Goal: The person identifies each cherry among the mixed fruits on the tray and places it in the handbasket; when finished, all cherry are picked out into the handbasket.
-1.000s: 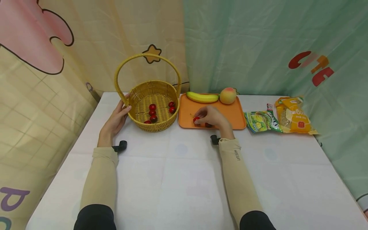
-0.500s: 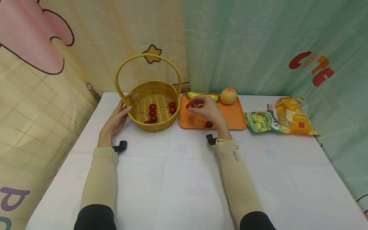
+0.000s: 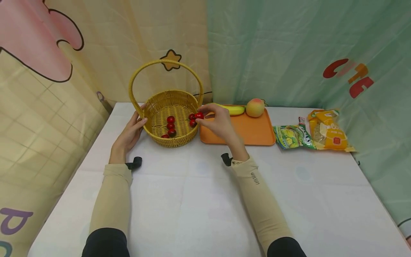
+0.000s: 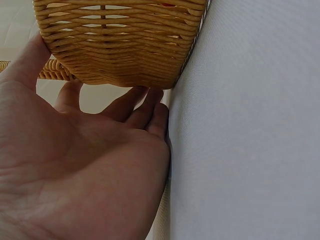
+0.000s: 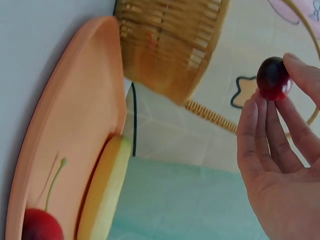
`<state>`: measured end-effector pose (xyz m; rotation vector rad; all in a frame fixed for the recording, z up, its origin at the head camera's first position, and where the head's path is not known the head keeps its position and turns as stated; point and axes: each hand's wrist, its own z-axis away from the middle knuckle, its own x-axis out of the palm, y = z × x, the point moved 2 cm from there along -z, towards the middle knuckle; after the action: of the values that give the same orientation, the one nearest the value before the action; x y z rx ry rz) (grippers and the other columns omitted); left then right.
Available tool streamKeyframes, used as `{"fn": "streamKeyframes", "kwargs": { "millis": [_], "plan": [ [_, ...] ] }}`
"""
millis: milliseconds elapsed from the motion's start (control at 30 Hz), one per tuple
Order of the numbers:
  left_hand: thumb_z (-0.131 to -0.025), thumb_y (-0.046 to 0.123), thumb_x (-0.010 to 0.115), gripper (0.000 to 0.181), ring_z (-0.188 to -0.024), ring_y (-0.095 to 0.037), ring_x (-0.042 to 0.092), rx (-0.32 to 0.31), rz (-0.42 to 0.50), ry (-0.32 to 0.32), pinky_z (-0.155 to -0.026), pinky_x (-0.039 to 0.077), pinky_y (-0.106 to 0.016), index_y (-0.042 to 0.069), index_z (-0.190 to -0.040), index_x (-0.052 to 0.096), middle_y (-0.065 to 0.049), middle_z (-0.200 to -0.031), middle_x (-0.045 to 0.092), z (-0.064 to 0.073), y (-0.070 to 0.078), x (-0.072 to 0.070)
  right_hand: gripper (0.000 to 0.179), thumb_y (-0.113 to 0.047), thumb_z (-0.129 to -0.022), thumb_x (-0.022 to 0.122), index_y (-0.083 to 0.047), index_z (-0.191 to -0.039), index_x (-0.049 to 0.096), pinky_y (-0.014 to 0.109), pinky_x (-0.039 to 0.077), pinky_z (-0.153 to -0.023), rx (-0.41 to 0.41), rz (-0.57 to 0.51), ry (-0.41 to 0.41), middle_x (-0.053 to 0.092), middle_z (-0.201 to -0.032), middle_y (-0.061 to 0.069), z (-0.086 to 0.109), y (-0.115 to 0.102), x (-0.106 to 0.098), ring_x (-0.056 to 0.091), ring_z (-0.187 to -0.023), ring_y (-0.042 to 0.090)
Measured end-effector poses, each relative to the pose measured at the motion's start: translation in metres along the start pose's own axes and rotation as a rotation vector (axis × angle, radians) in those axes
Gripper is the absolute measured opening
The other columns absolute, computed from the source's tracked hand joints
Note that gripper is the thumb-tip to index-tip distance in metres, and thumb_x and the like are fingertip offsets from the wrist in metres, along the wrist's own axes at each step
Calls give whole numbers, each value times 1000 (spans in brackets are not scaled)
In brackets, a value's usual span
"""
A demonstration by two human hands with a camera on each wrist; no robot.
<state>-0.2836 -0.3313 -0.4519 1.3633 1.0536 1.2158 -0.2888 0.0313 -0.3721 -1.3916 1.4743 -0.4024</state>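
A yellow wicker basket (image 3: 173,143) with a tall hoop handle stands at the back, several red cherries (image 3: 171,126) lying inside. My left hand (image 3: 127,134) holds its left side, thumb at the rim by the handle's foot; in the left wrist view the fingers (image 4: 135,107) touch the outer wall. Between thumb and fingertips, my right hand (image 3: 218,123) pinches a dark red cherry (image 5: 274,79) at the basket's right rim. Another cherry (image 5: 42,226), with a green stem, lies on the orange tray (image 3: 253,132); in the head view my right arm hides it.
On the tray's far side are a banana (image 3: 236,110) and a peach (image 3: 255,107). To the right lie a green snack packet (image 3: 292,135) and a yellow bag (image 3: 329,130). Curtains (image 3: 273,53) hang behind the white table (image 3: 192,200).
My right hand has lifted the cherry off the tray and carried it left to the basket's rim. The left hand and the basket have stayed in place.
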Motion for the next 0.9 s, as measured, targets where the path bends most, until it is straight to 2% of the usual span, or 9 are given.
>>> {"fn": "streamKeyframes", "kwargs": {
  "millis": [133,333,467,567,733,900],
  "plan": [
    [-112,9,46,62,-162,-21,13,-3,-1,4,-133,4,-37,36,-166,30,-1,-178,9,1,0,0,34,-11,-91,84,-2,-122,74,44,60,-96,-74,17,-35,75,-117,11,0,-14,11,69,-101,26],
    [-112,10,47,62,-162,-21,13,0,-2,4,-133,4,-38,35,-167,29,0,-178,9,1,0,0,34,-8,-91,83,-1,-123,72,51,60,-95,-128,3,-33,74,-118,13,1,-24,19,70,-98,30],
    [-112,10,47,62,-162,-21,13,-1,0,3,-133,4,-37,34,-167,29,0,-178,9,1,0,0,37,-11,-92,82,-1,-126,72,40,62,-93,-146,27,-22,74,-118,12,1,-26,25,70,-101,25],
    [-112,10,48,62,-162,-21,12,5,2,-1,-133,4,-37,34,-167,29,-1,-178,10,1,0,0,40,-12,-92,82,-2,-129,70,34,62,-93,-132,52,-27,74,-121,11,1,-25,30,70,-106,22],
    [-112,11,49,63,-163,-22,11,12,3,-7,-133,3,-37,32,-167,28,-1,-177,10,0,0,-1,39,-12,-95,80,-1,-130,69,43,61,-96,-54,85,-43,73,-123,14,1,-20,29,68,-112,29],
    [-112,9,47,63,-162,-22,12,21,-7,-8,-133,7,-36,31,-167,27,-3,-177,10,0,-1,-1,32,-12,-97,78,-1,-126,72,47,59,-98,-14,79,-5,74,-121,15,0,-15,20,67,-115,36]
  ]
}}
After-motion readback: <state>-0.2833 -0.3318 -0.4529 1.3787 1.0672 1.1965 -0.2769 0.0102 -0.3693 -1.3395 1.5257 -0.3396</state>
